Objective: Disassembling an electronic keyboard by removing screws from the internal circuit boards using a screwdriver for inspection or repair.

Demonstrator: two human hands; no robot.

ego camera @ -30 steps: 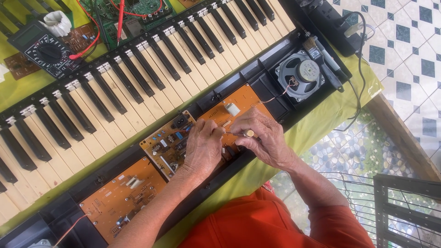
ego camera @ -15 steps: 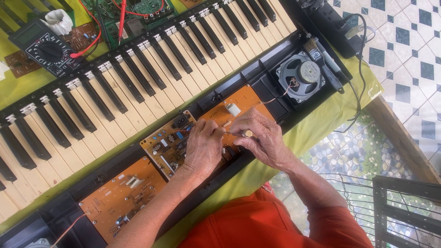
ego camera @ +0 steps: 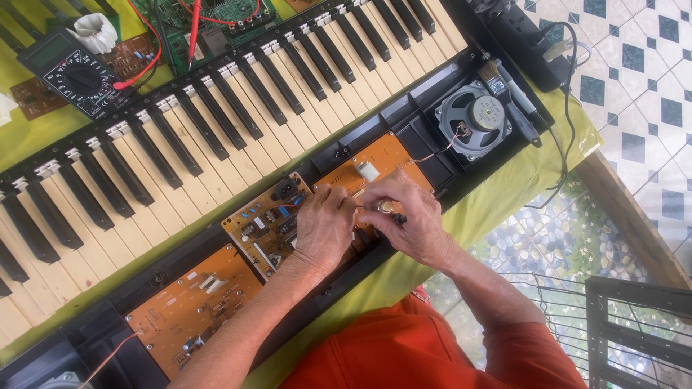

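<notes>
A: Hands first. Where are they?

B: Both over the orange printed circuit board (ego camera: 375, 173) that sits in the opened black plastic keyboard case (ego camera: 404, 115), just below the row of cream and black piano keys (ego camera: 216, 137). Left hand (ego camera: 324, 227) lies palm down on the board, fingers curled, fingertips pinching toward the right hand. Right hand (ego camera: 411, 220) has thumb and forefinger closed on a small round brass-coloured part (ego camera: 386, 207).

A: Does the left hand grip anything?

B: Can't tell, its fingertips meet the right hand's and hide whatever is between them.

A: What's inside the case?

B: Left to right: a second orange circuit board (ego camera: 194, 310) at the lower left, then a tan board crowded with small components and a black socket (ego camera: 270, 216) touching the left hand, then the orange board under the hands with a white block (ego camera: 367, 171) on it, then a round grey loudspeaker (ego camera: 473, 119) in its own compartment at the right end, thin wires running from it to the board.

A: Outside the case?

B: A small brush with a black handle (ego camera: 508, 94) on the case's right rim. A black multimeter (ego camera: 68, 72) with red leads and a green circuit board (ego camera: 216, 21) beyond the keys, all on a yellow-green cloth (ego camera: 504, 187).
</notes>
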